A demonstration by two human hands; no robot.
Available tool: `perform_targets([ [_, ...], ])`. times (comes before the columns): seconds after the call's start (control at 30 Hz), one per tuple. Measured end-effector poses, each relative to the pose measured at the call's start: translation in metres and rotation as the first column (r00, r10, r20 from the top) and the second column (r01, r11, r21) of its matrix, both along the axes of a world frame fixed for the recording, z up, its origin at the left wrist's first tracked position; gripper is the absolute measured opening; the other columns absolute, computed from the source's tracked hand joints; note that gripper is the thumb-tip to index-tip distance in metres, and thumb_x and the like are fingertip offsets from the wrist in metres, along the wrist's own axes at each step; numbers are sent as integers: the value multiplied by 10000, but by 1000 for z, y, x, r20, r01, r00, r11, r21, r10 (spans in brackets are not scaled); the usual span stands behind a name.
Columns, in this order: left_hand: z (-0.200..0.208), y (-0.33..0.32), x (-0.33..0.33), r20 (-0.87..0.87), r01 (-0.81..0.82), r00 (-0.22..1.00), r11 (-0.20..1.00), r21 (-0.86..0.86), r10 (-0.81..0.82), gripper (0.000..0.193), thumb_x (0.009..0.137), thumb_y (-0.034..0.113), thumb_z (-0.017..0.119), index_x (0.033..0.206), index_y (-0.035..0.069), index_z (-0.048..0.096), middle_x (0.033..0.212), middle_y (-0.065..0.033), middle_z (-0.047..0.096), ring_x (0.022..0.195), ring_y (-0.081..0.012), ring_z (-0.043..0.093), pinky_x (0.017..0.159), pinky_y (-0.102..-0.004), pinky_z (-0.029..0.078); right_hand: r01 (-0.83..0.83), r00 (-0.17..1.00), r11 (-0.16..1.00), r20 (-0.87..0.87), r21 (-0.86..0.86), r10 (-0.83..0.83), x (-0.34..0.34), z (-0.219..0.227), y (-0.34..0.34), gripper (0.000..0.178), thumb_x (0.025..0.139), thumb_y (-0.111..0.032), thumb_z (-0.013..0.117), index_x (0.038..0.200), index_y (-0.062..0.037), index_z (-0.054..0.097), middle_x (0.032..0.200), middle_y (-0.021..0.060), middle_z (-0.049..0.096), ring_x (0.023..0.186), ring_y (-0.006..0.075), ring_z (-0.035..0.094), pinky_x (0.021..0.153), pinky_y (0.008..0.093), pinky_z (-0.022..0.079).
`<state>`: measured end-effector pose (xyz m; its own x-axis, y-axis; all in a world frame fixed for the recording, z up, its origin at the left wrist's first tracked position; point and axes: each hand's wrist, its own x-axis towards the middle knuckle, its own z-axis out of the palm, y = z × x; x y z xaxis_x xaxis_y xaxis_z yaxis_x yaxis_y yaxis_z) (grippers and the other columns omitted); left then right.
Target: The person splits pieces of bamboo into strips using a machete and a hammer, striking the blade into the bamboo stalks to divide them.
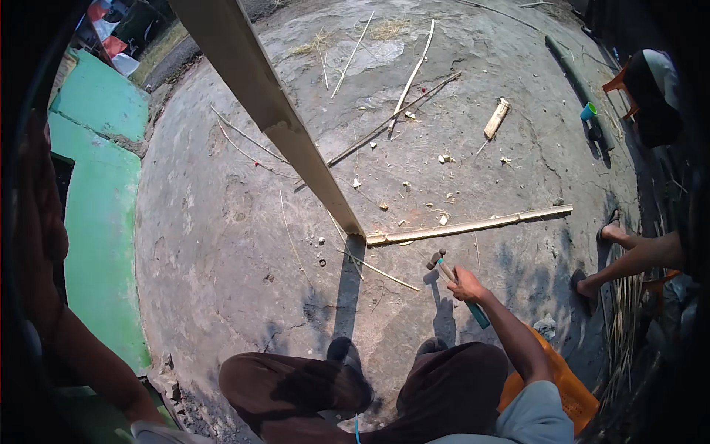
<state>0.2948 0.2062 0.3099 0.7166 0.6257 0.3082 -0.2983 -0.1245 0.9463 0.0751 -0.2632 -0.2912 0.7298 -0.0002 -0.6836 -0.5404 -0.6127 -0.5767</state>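
My right hand (467,285) is wrapped round the handle of a hammer (446,268), held over the concrete in front of my knees. The hammer has a dark metal head and a green grip. Beyond it, a split bamboo strip (473,225) lies on the ground. A long, pale brown bamboo plank (285,126) slants up from that strip's left end and leaves the view at the top. My left hand (41,200) is raised at the far left edge, dark and partly cut off. Its fingers are too dim to read.
Thin sticks (414,78) and bamboo chips lie scattered ahead. A short bamboo piece (497,118) lies farther right. A green wall (100,222) stands at left. At right are another person's legs (629,255) and a dark pole (573,81). An orange plastic seat (566,385) shows beneath me.
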Motion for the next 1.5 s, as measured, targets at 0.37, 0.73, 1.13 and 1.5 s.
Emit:
perform_targets([
  [0.37, 36, -78, -142, -564, 450, 818, 734, 508, -112, 298, 958, 264, 656, 825, 18, 553, 562, 24, 452, 527, -54, 407, 486, -282, 340, 573, 678, 587, 73, 572, -732, 22, 395, 6, 227, 947, -202, 667, 971, -67, 486, 597, -13, 454, 406, 82, 416, 372, 262, 344],
  [0.73, 97, -94, -284, -836, 682, 514, 683, 262, -192, 230, 859, 232, 732, 942, 40, 637, 688, -201, 606, 649, -425, 624, 576, -452, 487, 508, 695, 618, 140, 600, -706, 22, 690, 127, 277, 972, -313, 686, 920, -88, 534, 634, -68, 433, 525, 21, 417, 467, 225, 348],
  [1.13, 105, -38, -295, -840, 732, 519, 589, 342, -158, 304, 873, 267, 747, 1089, 63, 680, 930, -186, 712, 825, -386, 693, 704, -434, 549, 536, 642, 611, 189, 582, -743, 26, 676, 206, 432, 898, -256, 773, 1086, -29, 457, 794, 47, 630, 479, 75, 501, 448, 265, 412],
  [1.5, 112, -13, -271, -876, 870, 337, 469, 149, -345, 260, 934, 246, 670, 1051, 29, 590, 731, -245, 674, 730, -444, 684, 618, -508, 529, 586, 694, 660, 128, 470, -708, 44, 670, 234, 442, 885, -238, 778, 1075, -32, 436, 840, 78, 628, 548, 95, 539, 429, 268, 414],
])
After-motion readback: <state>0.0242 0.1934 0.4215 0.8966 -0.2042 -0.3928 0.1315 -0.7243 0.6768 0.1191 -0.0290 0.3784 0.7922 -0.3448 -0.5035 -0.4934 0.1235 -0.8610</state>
